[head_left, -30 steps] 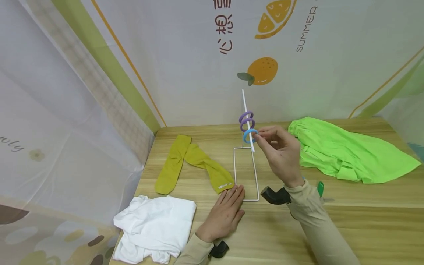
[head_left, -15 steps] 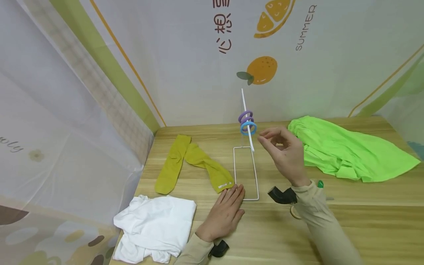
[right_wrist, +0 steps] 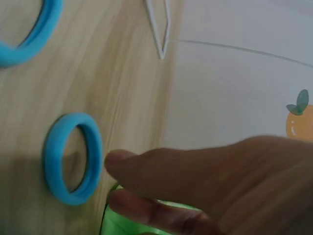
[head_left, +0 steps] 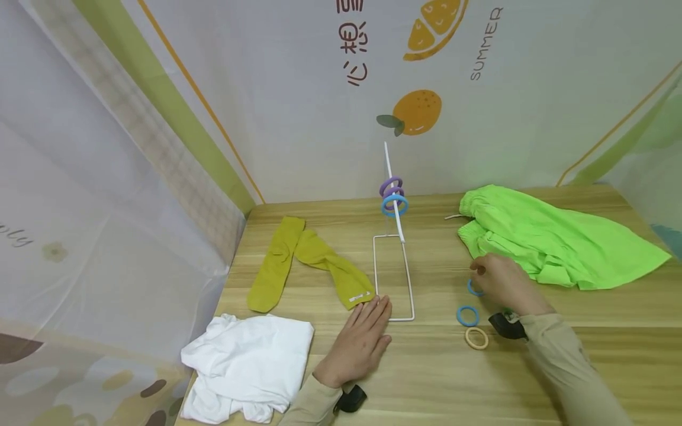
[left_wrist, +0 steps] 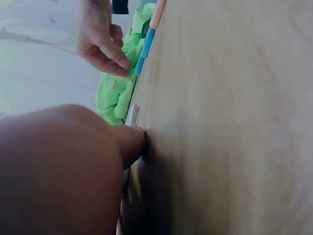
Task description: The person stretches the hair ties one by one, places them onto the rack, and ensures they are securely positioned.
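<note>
Hovering to the right of the white stand (head_left: pixel 399 227), the right hand (head_left: pixel 508 285) holds nothing: the head view shows mostly its back, while the right wrist view reveals thumb and forefinger apart, with a thin strip of wood-grained counter (head_left: pixel 613 361) between the thumb and a chunky, smooth blue ring (right_wrist: pixel 53 159). From above, the hand partly covers that ring; a second blue ring (head_left: pixel 459 315) and a tan ring (head_left: pixel 467 338) also lie right of the stand. The tan one falls outside the right wrist view, where the second blue one is cut off, and the left wrist view flattens all three into edge-on strips. Only the head view shows the stand's slim rod threaded with two purple rings (head_left: pixel 380 190) and a threaded blue ring (head_left: pixel 407 205). Over the near left corner of the stand's wire base lies the left hand (head_left: pixel 356 343), its fingers straight; its own wrist view gives only a dim bulk and the thumb, other fingertips hidden. Left of the stand are soft mustard socks (head_left: pixel 273 266) and a crumpled white cloth (head_left: pixel 250 361); to its right spreads a wrinkled neon-green garment (head_left: pixel 554 236), gathered at one edge.
</note>
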A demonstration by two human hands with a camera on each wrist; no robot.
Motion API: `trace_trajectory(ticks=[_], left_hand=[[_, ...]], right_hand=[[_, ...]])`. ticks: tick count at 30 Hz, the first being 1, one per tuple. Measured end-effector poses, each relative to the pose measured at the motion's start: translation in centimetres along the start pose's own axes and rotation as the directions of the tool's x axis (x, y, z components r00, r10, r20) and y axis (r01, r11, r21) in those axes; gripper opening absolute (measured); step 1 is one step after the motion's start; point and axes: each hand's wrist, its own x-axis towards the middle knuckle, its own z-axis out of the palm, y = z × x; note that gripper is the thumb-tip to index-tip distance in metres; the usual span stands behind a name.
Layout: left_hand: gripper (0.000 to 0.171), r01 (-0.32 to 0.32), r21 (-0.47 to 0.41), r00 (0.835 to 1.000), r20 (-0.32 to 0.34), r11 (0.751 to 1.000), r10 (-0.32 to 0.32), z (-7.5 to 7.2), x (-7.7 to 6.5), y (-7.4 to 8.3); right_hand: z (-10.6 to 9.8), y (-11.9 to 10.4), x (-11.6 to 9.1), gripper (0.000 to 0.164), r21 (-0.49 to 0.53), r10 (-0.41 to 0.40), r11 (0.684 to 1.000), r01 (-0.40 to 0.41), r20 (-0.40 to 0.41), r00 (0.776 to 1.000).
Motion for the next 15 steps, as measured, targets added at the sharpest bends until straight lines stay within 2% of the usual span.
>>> trace_trajectory(ticks=[7,12,15], left_hand=[[0.057,-0.018,0.001,0.999,-0.039,1.000,0.018,0.3,0.0,-0.3],[0.057,-0.021,0.000,0.999,-0.044,1.000,0.021,0.4,0.0,-0.3],[0.057,-0.013,-0.017,0.999,-0.031,1.000,0.013,0.3,0.0,-0.3]], right_hand=[[0.8,1.8,0.5,0.018,-0.049,0.036,0.998,-0.032,0.067,0.997],[1.3,1.9,0.6,0.007,-0.051,0.057,0.997,-0.055,0.039,0.998],[1.4,1.7,0.7,0.003,-0.036,0.043,0.998,-0.043,0.011,0.999]])
